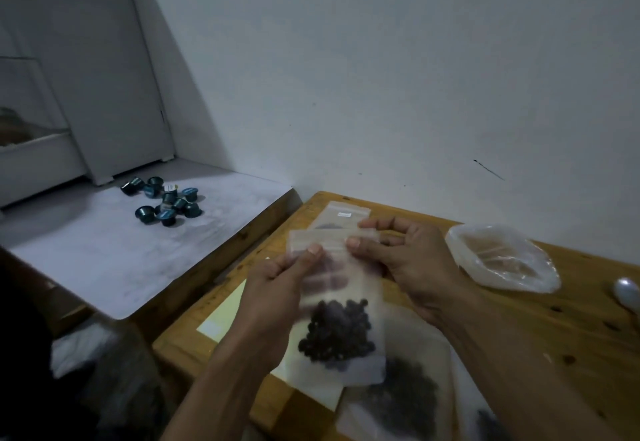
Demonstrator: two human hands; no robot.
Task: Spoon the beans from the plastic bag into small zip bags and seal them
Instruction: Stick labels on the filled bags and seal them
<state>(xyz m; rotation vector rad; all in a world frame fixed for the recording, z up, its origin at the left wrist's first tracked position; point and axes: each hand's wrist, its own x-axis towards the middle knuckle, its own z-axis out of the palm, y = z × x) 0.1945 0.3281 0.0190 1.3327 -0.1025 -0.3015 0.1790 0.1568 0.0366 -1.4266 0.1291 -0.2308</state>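
1. the wooden counter [571,323] carries the work, beside a lower white surface with a cluster of dark teal capsules [164,200].
2. a crumpled clear plastic bag [502,259] lies at the right, near a spoon [627,293].
3. the small zip bag [341,305] hangs above the counter, dark beans [337,331] pooled in its bottom.
4. the left hand [277,293] and the right hand [412,264] each pinch its top strip between thumb and fingers.

Cluster of dark teal capsules [162,200] on a grey-topped side surface [104,250] left of the wooden worktop [571,330], pale wall [381,77] behind, white door [114,77] at far left.
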